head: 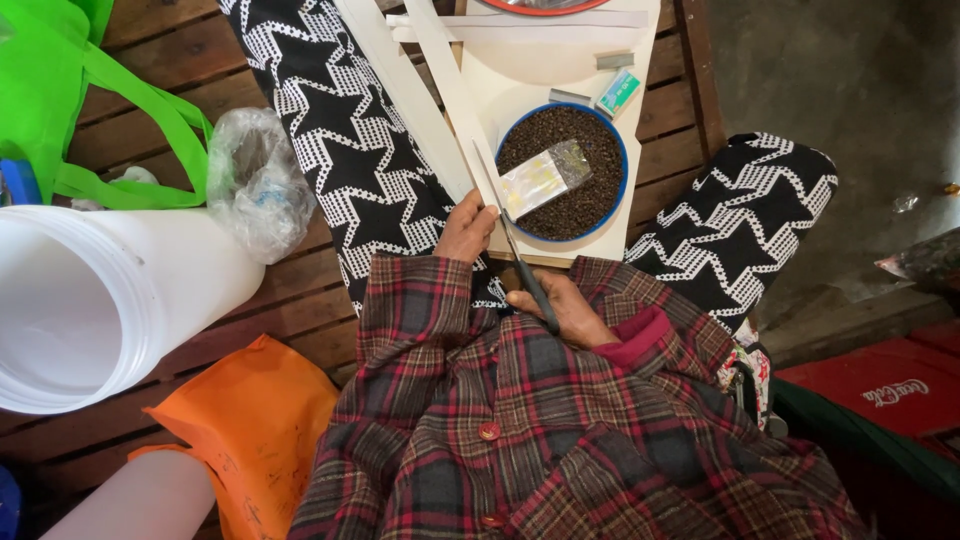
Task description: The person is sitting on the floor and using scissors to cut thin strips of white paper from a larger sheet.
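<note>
platform: brown wooden slats (pixel 300 290), running across the scene, gaps between the boards
left, near: white plastic bucket (pixel 110 300) lying on its side, mouth toward the left
left, far: green cloth bag (pixel 60 90); clear plastic bag (pixel 255 180) just right of it, touching the bucket
near: orange bag (pixel 250 420) below the bucket
far, middle: pale board (pixel 630 110) resting across the slats

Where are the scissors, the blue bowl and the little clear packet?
scissors (pixel 522 262): head view, on the blades.
blue bowl (pixel 624 170): head view, on its right rim.
clear packet (pixel 543 178): head view, on its middle.
</note>
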